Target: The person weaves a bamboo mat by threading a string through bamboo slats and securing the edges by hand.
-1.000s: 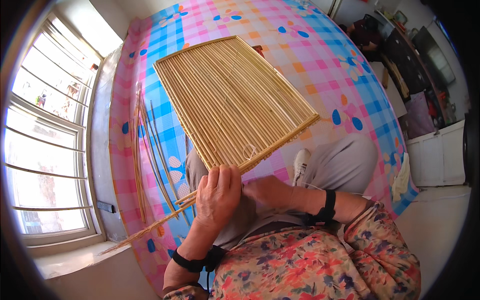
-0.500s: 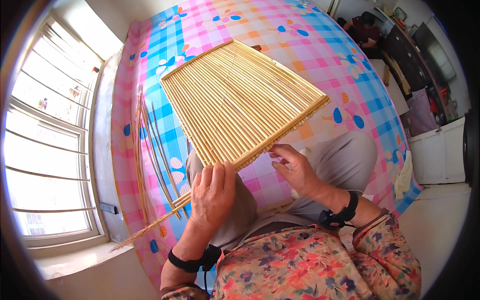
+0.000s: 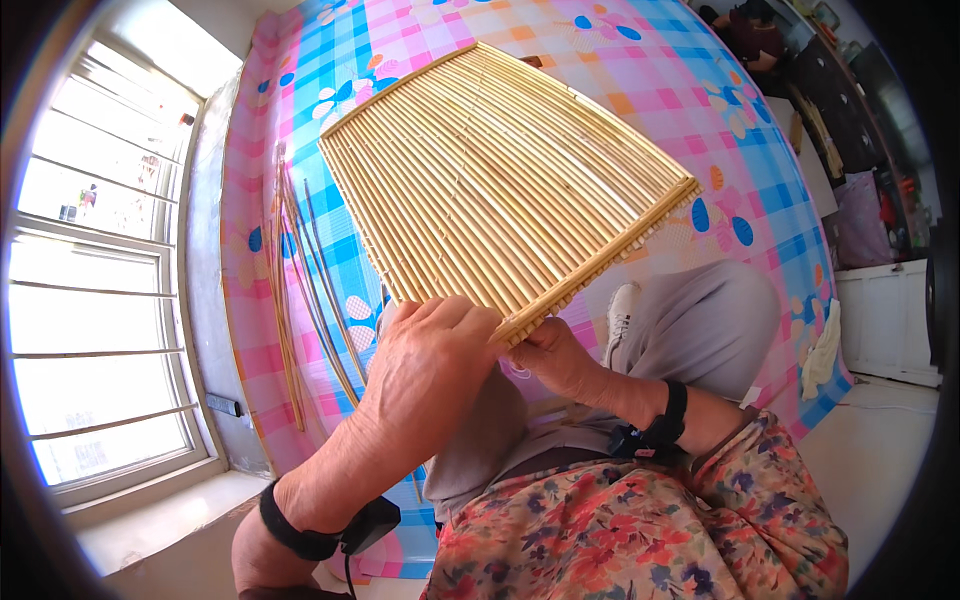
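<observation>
A flat mat of straw-coloured stalks (image 3: 500, 180), laid side by side and edged with stalk strips, slants up over my lap. Its near edge strip (image 3: 600, 262) shows a row of cut stalk ends beneath. My left hand (image 3: 435, 350) is closed over the mat's near left corner, back of the hand up. Close beside it, my right hand (image 3: 555, 355) reaches under the near edge with fingers curled together. The mat and my left hand partly hide those fingertips, and what they pinch cannot be made out.
Several loose thin stalks (image 3: 315, 270) lie to the left on the checked, flowered sheet (image 3: 345, 190). A barred window (image 3: 100, 300) is beyond them. A white shoe (image 3: 622, 315) shows by my right knee (image 3: 720, 310). At the far right another person (image 3: 755, 40) is near dark furniture.
My left hand has shifted onto the mat's corner, its forearm swinging left. The long feathery stalk beneath it no longer shows. My right hand has moved left beside it; the mat's right end appears farther right.
</observation>
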Motion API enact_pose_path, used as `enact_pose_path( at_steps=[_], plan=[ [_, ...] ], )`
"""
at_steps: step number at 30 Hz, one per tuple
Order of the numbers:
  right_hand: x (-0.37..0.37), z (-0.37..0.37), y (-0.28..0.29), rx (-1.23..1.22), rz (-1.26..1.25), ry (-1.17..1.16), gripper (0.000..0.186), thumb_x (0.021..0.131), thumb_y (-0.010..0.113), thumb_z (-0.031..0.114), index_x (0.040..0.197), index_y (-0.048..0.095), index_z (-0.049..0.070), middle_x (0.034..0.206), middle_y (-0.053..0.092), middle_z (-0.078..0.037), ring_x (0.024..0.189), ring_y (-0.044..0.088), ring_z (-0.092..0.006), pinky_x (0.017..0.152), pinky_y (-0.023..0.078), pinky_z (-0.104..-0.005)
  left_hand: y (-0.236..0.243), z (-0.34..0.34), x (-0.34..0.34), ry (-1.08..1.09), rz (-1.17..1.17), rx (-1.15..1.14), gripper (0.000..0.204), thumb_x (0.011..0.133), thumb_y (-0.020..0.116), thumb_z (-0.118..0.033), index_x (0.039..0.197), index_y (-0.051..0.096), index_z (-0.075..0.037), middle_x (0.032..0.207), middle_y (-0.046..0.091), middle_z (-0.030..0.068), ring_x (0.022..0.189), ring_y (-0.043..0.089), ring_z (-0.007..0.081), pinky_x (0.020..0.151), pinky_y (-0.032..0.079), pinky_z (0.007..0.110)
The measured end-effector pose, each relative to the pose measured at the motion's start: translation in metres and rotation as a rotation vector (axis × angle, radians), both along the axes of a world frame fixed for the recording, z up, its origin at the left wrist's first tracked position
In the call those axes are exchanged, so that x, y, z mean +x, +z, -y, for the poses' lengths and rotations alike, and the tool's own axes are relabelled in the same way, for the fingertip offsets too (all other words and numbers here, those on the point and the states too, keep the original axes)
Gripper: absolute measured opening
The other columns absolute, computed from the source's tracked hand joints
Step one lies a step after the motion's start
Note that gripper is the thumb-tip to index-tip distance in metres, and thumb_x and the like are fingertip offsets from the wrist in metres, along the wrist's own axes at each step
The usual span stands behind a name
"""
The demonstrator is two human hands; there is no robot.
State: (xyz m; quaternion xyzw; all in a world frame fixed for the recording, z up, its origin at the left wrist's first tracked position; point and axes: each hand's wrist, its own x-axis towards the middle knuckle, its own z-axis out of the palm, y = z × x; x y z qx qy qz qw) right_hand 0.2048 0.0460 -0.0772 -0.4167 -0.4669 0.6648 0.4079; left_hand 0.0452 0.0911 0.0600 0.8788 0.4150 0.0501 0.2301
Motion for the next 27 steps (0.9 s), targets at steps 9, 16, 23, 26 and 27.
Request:
enact_pose_path(
  at_steps=[9,16,23,26,27],
  plan=[
    [0.009,-0.004,-0.001,0.335,0.174,0.054,0.023,0.093,0.057,0.016,0.113,0.063,0.008,0.095,0.066,-0.015,0.088,0.065,-0.0300,0.077,0.050,-0.0363,-0.007,-0.033,0.012,0.098,0.094,-0.427,0.009,0.083,0.064,-0.009,0.088,0.063,-0.002,0.077,0.060,0.0114,0.073,0.063,0.0244,0.065,0.050,0.034],
    [0.010,-0.004,-0.003,0.425,0.240,0.088,0.025,0.091,0.058,0.015,0.115,0.063,0.008,0.101,0.065,-0.016,0.096,0.062,-0.0349,0.081,0.050,-0.0390,-0.010,-0.038,0.003,0.061,0.152,-0.379,0.008,0.084,0.063,-0.007,0.087,0.061,0.000,0.076,0.060,0.0105,0.069,0.062,0.0213,0.065,0.050,0.033],
    [0.012,-0.004,0.002,0.485,0.281,0.078,0.023,0.090,0.059,0.012,0.112,0.063,0.008,0.105,0.063,-0.015,0.099,0.061,-0.0350,0.082,0.050,-0.0394,-0.010,-0.048,-0.007,-0.033,0.162,-0.458,0.004,0.082,0.063,-0.004,0.084,0.059,-0.001,0.077,0.059,0.0099,0.070,0.062,0.0226,0.063,0.049,0.032],
    [0.010,-0.002,-0.004,0.511,0.319,0.080,0.024,0.089,0.059,0.011,0.113,0.062,0.008,0.106,0.063,-0.016,0.101,0.060,-0.0343,0.083,0.049,-0.0388,-0.017,-0.047,-0.010,-0.103,0.196,-0.348,0.007,0.080,0.064,-0.002,0.081,0.057,-0.002,0.076,0.057,0.0098,0.070,0.060,0.0249,0.062,0.049,0.034],
    [0.009,-0.001,-0.006,0.503,0.334,0.098,0.026,0.089,0.060,0.011,0.114,0.061,0.007,0.107,0.062,-0.016,0.102,0.060,-0.0338,0.083,0.049,-0.0384,-0.019,-0.046,-0.011,-0.171,0.179,-0.253,0.008,0.079,0.064,-0.002,0.080,0.056,-0.002,0.076,0.056,0.0098,0.070,0.060,0.0262,0.061,0.049,0.035]
  ],
)
